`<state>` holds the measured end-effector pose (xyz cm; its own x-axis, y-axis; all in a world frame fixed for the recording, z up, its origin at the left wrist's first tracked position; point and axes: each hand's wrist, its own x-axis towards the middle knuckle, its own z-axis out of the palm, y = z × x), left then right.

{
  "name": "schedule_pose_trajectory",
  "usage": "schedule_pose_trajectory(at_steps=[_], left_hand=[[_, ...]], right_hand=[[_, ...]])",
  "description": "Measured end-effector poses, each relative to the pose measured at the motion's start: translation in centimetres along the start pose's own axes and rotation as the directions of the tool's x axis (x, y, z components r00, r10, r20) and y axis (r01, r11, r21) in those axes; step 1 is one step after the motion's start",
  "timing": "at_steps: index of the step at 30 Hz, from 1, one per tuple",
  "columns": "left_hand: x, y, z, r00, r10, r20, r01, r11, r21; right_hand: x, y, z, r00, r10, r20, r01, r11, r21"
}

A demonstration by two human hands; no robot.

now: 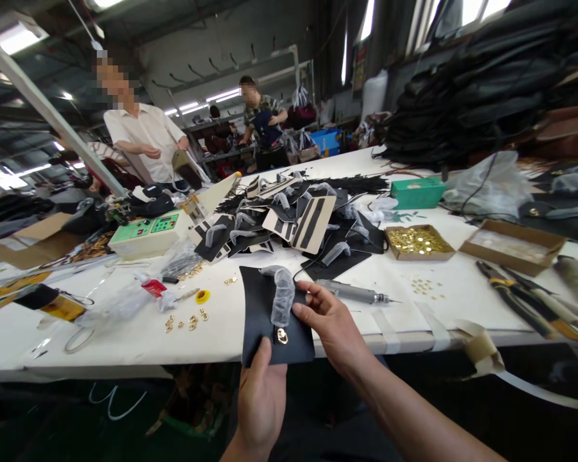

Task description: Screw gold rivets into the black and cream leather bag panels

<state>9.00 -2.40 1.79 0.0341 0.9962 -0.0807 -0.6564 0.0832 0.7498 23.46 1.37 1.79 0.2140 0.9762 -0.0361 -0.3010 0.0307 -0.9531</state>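
Left hand (262, 401) gripped the black flap (257, 305) low, at the table's (207, 350) front edge; right hand (334, 324) pinched its right side, nearer the wrapped strap (283, 298), which ran lengthwise away.

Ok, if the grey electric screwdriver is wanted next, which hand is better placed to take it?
Probably the right hand: it is at the right edge of the black panel, close to the screwdriver. The left hand grips the panel's lower edge, farther away, and could perhaps hold it alone.
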Motion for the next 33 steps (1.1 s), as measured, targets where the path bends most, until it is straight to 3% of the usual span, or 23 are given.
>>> schedule_pose_trajectory(at_steps=[4, 8, 11, 13, 15, 17, 18, 22, 29, 31, 33], left_hand=[[1.3, 2.4, -1.7, 0.987, -0.093, 0.13, 0.087, 0.995, 0.049], [3.9, 5.1, -1.3, 0.987, -0.109, 0.116, 0.099, 0.991, 0.091], [5.6, 5.7, -0.3, 0.99, -0.109, 0.093, 0.093, 0.981, 0.169], [6.1, 5.4, 0.2, 0.995, -0.042, 0.095, 0.019, 0.972, 0.233], [6.2, 4.9, 0.4, 0.991, 0.047, 0.125, -0.087, 0.94, 0.33], [6.0, 4.5, 0.6, 0.98, 0.09, 0.177, -0.161, 0.882, 0.444], [5.8, 4.3, 0.6, 0.975, 0.101, 0.201, -0.189, 0.851, 0.49], [5.0, 4.4, 0.9, 0.966, 0.154, 0.208, -0.249, 0.778, 0.577], [4.2, 4.7, 1.0, 0.957, 0.194, 0.215, -0.286, 0.745, 0.602], [4.2, 4.7, 1.0, 0.955, 0.188, 0.228, -0.291, 0.735, 0.613], [4.2, 4.8, 0.9, 0.956, 0.18, 0.232, -0.287, 0.734, 0.615]], right_hand=[[-0.5, -0.2, -0.7, 0.995, -0.095, 0.023, 0.096, 0.992, -0.08], [-1.8, 0.6, -1.8, 0.972, -0.185, 0.145, 0.217, 0.944, -0.25], [-2.1, 0.9, -2.4, 0.952, -0.249, 0.18, 0.299, 0.886, -0.354], [-1.8, 0.1, -2.6, 0.915, -0.383, 0.129, 0.4, 0.81, -0.428], [-1.2, -1.7, -2.4, 0.833, -0.549, 0.067, 0.505, 0.705, -0.498], [-0.5, -3.7, -1.8, 0.771, -0.63, 0.091, 0.57, 0.621, -0.538], [-0.1, -4.7, -1.4, 0.767, -0.628, 0.128, 0.584, 0.601, -0.546], [0.9, -6.4, 0.8, 0.804, -0.557, 0.208, 0.568, 0.614, -0.548], [0.6, -6.0, 2.2, 0.919, -0.362, 0.157, 0.394, 0.84, -0.372], [0.5, -6.0, 2.1, 0.909, -0.379, 0.172, 0.416, 0.834, -0.362], [0.5, -6.1, 1.9, 0.869, -0.451, 0.204, 0.495, 0.79, -0.363]])
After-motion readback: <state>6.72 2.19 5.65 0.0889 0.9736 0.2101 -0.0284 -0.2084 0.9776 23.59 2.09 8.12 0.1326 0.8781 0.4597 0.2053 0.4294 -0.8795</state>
